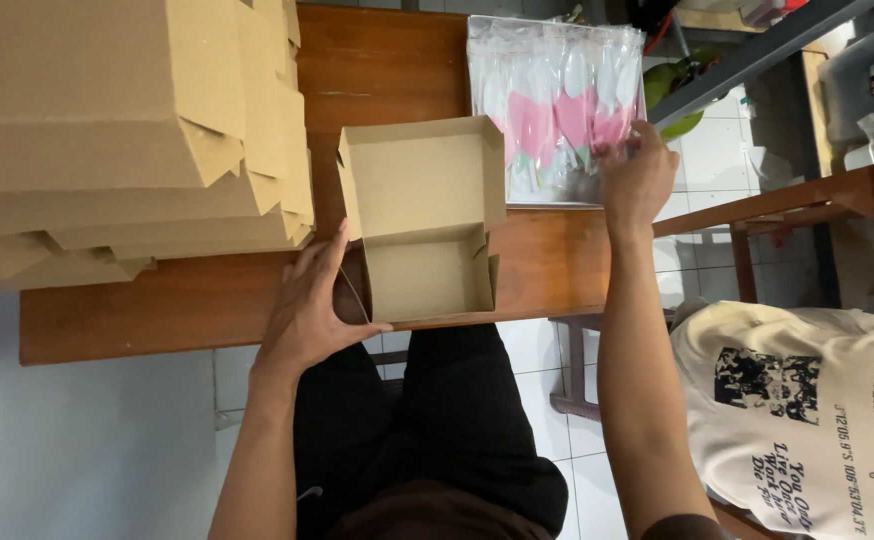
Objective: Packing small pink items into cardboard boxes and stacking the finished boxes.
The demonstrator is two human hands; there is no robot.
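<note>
An open brown cardboard box (427, 270) sits at the near edge of a wooden table (547, 265), its lid (422, 175) folded back. My left hand (309, 305) rests against the box's left side, fingers on its wall. My right hand (637, 180) reaches out to a pile of clear plastic packets (547, 110) holding pink, white and green items, and its fingers touch the right end of the pile. Whether it grips a packet I cannot tell.
A tall stack of folded cardboard boxes (127, 140) fills the table's left part. A person in a cream printed shirt (807, 420) sits at the lower right. A wooden chair frame (757, 215) and a white tiled floor (697, 150) lie to the right.
</note>
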